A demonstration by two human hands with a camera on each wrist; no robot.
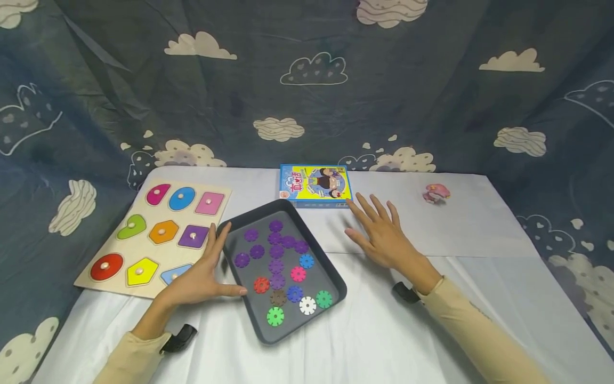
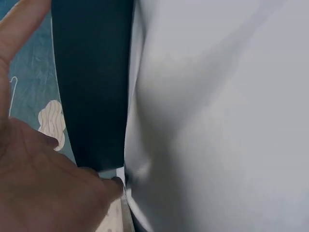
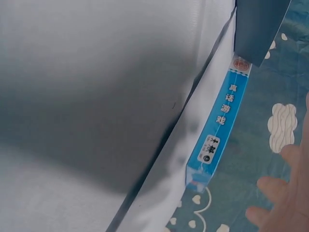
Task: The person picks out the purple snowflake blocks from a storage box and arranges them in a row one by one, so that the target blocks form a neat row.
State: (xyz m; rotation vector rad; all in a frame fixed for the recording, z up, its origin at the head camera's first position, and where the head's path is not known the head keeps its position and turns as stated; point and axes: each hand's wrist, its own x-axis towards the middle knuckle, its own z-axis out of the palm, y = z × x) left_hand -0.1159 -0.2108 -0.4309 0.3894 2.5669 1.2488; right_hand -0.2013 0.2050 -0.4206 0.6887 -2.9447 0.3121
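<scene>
A dark grey rectangular tray (image 1: 302,320) sits at an angle on the white cloth. Along its left side my left hand (image 1: 199,277) spreads its fingers, with the fingertips at the upper left corner and the thumb at the rim. In the left wrist view the tray's dark outer wall (image 2: 94,87) shows beside this hand. Notched plastic discs lie in the tray: several purple ones (image 1: 276,252), plus a white disc (image 1: 307,305), a red disc (image 1: 261,285) and other colours. My right hand (image 1: 386,240) is held with fingers extended, right of the tray and near a blue-and-yellow box (image 1: 316,186).
A wooden shape puzzle board (image 1: 168,210) with knobbed coloured pieces lies left of the tray, partly behind my left hand. Toward the back right is a small pink toy figure (image 1: 436,193). A dark cloth with clouds (image 1: 307,106) hangs behind the table.
</scene>
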